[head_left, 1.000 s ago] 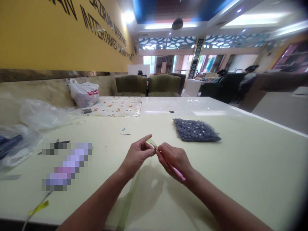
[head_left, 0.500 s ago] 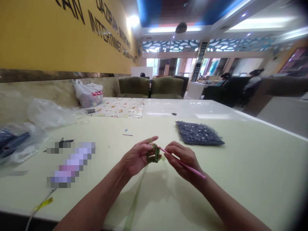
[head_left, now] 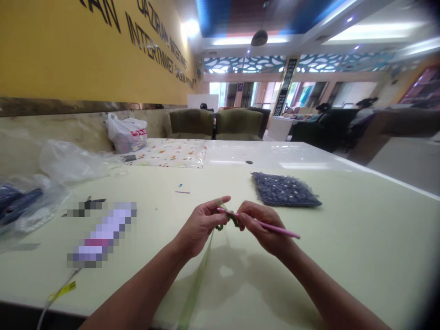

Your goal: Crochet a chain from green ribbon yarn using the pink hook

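My left hand (head_left: 202, 224) pinches a small piece of green crochet work (head_left: 233, 220), with its index finger stretched out. A sheer green ribbon (head_left: 197, 286) runs over that finger and trails from the hand down to the table's near edge. In my right hand (head_left: 263, 224) is a pink crochet hook (head_left: 280, 230), gripped close to its front part. The hook's tip points left and lies at the green work, by the left fingertips. Part of the work is hidden behind the fingers of both hands.
A dark grey crocheted piece with pearl-like beads (head_left: 285, 190) lies to the right beyond my hands. A thin needle-like stick (head_left: 183, 192) lies ahead. Leftward are a blurred-out purple object (head_left: 105, 233) with a cable, clear plastic bags (head_left: 68, 160) and a white carrier bag (head_left: 127, 133).
The hook has turned flatter, and its tip has shifted slightly left across the work. My right fingers have come up against the green piece, which now shows less of its loop.
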The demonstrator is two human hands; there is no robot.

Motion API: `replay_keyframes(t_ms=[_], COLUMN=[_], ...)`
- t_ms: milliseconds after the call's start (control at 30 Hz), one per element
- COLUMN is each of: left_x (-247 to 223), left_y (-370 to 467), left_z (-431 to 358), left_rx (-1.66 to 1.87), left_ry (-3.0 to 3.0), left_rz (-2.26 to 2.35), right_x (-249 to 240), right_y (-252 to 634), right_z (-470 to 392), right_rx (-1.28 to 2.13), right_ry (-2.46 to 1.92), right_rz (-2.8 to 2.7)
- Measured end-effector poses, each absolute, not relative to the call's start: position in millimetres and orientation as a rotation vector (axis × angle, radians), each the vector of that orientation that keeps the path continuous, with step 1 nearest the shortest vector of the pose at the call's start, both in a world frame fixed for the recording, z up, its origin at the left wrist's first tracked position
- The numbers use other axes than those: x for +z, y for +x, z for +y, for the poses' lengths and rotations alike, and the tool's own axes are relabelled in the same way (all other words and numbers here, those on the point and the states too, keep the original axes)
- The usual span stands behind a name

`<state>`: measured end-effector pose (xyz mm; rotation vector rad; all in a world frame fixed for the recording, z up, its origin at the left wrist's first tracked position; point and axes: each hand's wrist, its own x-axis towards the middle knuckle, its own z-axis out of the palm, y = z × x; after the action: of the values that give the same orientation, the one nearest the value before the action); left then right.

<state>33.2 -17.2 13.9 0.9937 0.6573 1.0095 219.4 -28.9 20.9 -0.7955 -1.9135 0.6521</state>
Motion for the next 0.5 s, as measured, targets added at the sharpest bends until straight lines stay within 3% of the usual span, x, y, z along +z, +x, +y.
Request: replay_keyframes(t_ms=[167,500], left_x=[10.2,28.9], left_y=[35.6,12.5], left_z=[-19.9,-7.3], left_rx=[1.03,1.015], left_ry=[1.068,1.784], left_rz=[0.673,0.945], right_x=[15.7,22.7], right_y=[213.1,217.9], right_z=[-28.1,-29.6], right_rx=[0.324,0.453], right_ry=[-0.726,-0.742], right_rz=[-1.961,-1.829])
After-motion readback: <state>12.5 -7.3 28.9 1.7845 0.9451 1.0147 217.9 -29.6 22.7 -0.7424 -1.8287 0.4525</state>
